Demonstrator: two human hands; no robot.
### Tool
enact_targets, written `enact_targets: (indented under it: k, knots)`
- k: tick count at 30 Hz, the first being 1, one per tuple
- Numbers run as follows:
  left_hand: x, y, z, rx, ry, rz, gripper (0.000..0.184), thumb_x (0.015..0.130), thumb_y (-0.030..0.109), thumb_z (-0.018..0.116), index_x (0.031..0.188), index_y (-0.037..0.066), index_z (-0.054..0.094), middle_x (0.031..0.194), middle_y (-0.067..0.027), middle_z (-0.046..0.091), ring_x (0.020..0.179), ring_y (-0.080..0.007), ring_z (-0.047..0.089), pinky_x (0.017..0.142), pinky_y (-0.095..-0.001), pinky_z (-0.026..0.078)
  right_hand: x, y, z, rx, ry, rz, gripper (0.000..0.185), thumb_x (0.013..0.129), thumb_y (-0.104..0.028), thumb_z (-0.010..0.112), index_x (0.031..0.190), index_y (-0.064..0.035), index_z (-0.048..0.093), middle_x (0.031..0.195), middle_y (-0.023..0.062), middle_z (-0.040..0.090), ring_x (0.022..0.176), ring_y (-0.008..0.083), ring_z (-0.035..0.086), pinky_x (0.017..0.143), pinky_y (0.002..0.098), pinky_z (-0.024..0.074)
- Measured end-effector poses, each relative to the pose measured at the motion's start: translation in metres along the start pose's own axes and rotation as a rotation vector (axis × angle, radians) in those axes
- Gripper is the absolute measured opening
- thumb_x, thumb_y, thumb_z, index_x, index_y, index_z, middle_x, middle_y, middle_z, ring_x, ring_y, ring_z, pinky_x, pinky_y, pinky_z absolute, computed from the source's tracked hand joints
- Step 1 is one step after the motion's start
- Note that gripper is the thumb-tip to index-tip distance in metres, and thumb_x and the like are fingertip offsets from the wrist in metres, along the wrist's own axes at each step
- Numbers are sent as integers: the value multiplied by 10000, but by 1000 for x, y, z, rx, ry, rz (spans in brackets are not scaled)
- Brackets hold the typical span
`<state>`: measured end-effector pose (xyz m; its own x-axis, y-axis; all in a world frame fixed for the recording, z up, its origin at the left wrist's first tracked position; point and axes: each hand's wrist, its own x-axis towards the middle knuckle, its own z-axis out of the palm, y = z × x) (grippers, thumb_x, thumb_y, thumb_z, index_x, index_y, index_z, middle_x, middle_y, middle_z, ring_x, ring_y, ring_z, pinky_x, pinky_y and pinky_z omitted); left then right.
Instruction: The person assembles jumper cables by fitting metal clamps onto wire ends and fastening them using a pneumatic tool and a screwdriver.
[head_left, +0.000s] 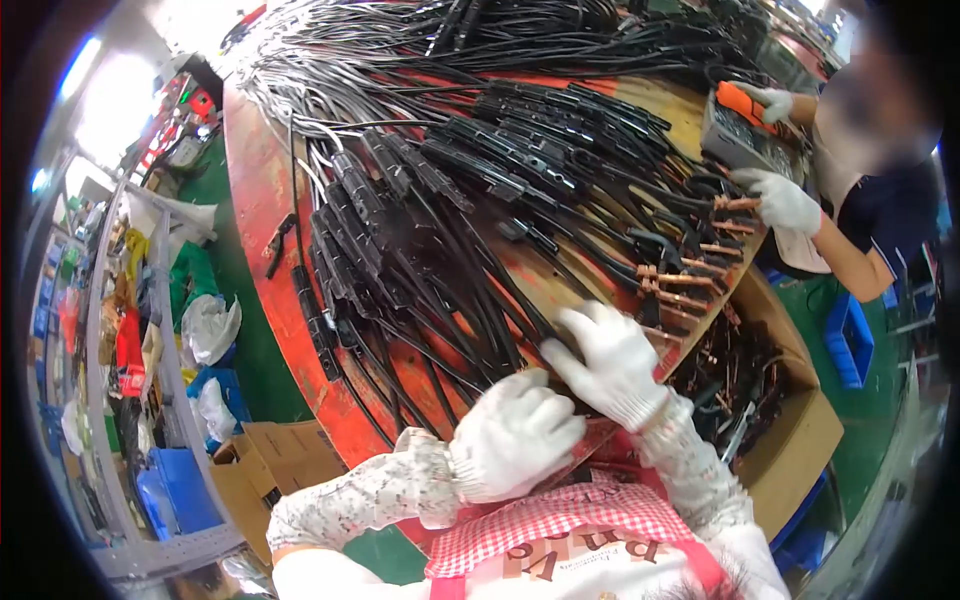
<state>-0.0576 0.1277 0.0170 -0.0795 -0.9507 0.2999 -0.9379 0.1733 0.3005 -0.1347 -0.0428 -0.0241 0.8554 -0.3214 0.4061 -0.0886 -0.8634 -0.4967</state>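
My left hand (pixel 515 435), in a white knit glove, is closed with its fingers curled at the near edge of the red table. What it holds, if anything, is hidden beneath the fingers. Just to the right, my right hand (pixel 610 365), gloved the same way, has its thumb and fingers around the end of a black cable (pixel 520 305). Beyond both hands spreads a bundle of black cables (pixel 440 340) with long black plastic housings (pixel 350 235). Copper-coloured terminals (pixel 680 285) end another row of cables to the right.
The worn red table (pixel 285 330) carries more cables at the back. A cardboard box (pixel 790 430) of dark parts stands at right. A co-worker's gloved hands (pixel 785 200) are near a grey bin (pixel 735 140) and an orange tool (pixel 745 102). Shelving (pixel 95 370) lines the left.
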Motion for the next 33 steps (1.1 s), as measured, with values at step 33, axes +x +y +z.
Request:
enact_targets:
  k: [33]
  knots:
    - [72,-95,-2,294,-483,-139,251,820,335,728,902,111,651,824,-87,637,713,-316,696,734,-441,528,-76,-13,-28,136,-67,-69,352,728,-284,794,1028,-133,689,953,98,649,805,292,650,660,406,527]
